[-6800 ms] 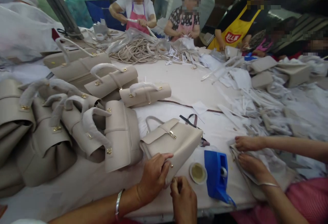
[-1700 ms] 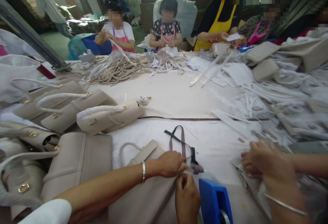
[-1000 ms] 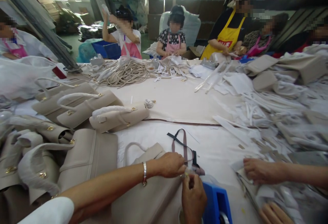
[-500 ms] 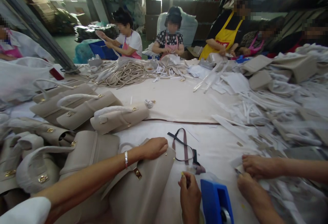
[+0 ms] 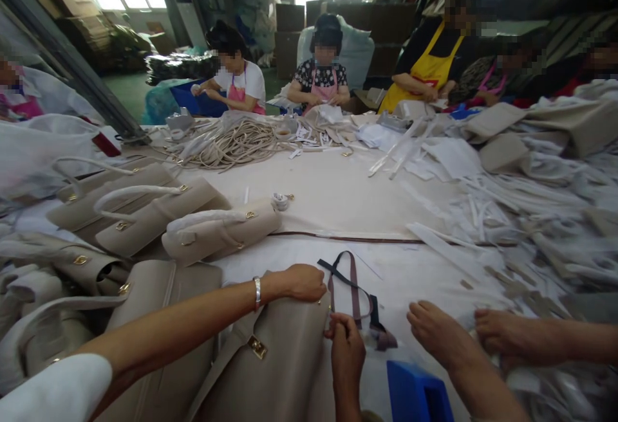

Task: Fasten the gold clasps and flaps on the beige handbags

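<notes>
A beige handbag (image 5: 290, 338) with a gold turn-lock clasp (image 5: 257, 346) lies tilted in front of me. My left hand (image 5: 304, 282), wearing a silver bracelet (image 5: 257, 290) on the wrist, is closed over the bag's upper corner. Beside the bag's right edge, my right hand (image 5: 347, 338) has thumb and fingers pinched together near a small gold stud; what they hold is hidden. Dark and brown straps (image 5: 355, 287) lie looped just beyond the right hand. To its right stands a blue tape dispenser (image 5: 415, 390), cut off by the lower frame edge.
More beige handbags (image 5: 232, 232) with wrapped handles crowd the left. A co-worker's hands (image 5: 441, 335) reach in from the right, beside heaped white wrapping (image 5: 555, 242). Across the table are a coil of beige cords (image 5: 236, 145) and several seated or standing people. A metal post (image 5: 91, 55) rises at left.
My right hand has moved up and left to the bag's edge; the yellow bit at its fingertips no longer shows. The co-worker's nearer hand has moved left, apart from the other.
</notes>
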The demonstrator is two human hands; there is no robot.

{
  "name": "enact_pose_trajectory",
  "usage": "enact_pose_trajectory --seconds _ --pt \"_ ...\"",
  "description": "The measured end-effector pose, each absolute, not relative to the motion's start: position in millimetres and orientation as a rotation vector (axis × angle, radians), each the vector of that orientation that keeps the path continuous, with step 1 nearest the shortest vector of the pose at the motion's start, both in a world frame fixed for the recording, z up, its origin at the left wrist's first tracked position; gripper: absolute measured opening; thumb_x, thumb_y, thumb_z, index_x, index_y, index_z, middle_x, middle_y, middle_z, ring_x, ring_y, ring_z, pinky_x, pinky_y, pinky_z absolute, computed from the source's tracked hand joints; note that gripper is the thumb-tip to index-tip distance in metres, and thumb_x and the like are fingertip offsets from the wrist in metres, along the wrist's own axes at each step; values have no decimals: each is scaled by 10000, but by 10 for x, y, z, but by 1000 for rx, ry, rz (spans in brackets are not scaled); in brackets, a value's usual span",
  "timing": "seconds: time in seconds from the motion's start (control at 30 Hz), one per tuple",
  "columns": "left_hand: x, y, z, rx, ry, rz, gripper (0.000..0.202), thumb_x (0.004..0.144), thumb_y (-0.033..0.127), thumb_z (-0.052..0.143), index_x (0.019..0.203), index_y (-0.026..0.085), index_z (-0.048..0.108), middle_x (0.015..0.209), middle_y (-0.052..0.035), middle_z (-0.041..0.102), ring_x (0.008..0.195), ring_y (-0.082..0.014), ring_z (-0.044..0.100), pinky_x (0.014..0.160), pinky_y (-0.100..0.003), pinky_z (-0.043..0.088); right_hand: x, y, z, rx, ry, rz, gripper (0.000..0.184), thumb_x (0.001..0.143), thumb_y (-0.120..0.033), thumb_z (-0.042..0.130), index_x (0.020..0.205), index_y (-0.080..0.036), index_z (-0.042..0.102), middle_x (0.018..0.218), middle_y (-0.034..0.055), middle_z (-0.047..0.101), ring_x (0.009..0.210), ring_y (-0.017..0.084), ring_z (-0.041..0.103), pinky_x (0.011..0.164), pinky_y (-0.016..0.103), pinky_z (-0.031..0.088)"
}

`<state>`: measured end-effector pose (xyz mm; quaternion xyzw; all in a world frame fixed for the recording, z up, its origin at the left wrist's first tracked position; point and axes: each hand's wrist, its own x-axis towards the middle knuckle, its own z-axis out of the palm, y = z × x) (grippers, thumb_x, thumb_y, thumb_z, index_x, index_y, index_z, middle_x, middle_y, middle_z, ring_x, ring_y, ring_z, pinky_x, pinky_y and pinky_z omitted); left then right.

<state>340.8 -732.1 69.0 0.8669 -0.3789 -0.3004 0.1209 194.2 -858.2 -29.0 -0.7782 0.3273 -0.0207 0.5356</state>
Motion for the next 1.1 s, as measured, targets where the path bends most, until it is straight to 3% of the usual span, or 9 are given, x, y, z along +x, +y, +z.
enact_pose_trajectory --seconds 0.13,0.3,0.5,0.8,1.1 --pt "3355 -7373 690 2615 -1050 -846 476 762 466 482 995 82 642 987 -213 670 892 -347 644 731 -414 520 2007 -8603 -271 -1929 802 7 271 766 -356 440 897 -230 640 665 -9 649 729 213 620 704 305 432" --pt "3309 -7295 608 2611 -1016 -763 373 750 397 487 955 120 630 981 -160 679 909 -318 645 761 -390 522 2002 -8610 -317 -1999 775 -34 249 760 -342 495 914 -221 648 853 41 700 817 236 642 746 329 454" --pt "3284 -7224 506 2590 -962 -670 345 751 406 497 958 156 616 998 -115 678 899 -300 642 757 -374 517 1976 -8609 -384 -2094 499 -165 290 861 -411 449 953 -201 627 973 77 665 892 237 622 820 361 467" --pt "3281 -7218 555 2572 -973 -734 326 756 381 504 955 151 621 999 -126 679 906 -302 644 770 -364 506 1981 -8644 -474 -2423 98 -334 272 974 -339 334 973 -199 567 887 60 586 834 198 572 778 338 454" --pt "3324 -7178 489 2560 -957 -780 325 749 380 508 957 158 623 980 -123 684 897 -299 646 748 -360 509 2079 -8673 -390 -2414 -22 -371 158 952 -253 396 857 -197 510 785 17 506 723 155 510 678 277 387"
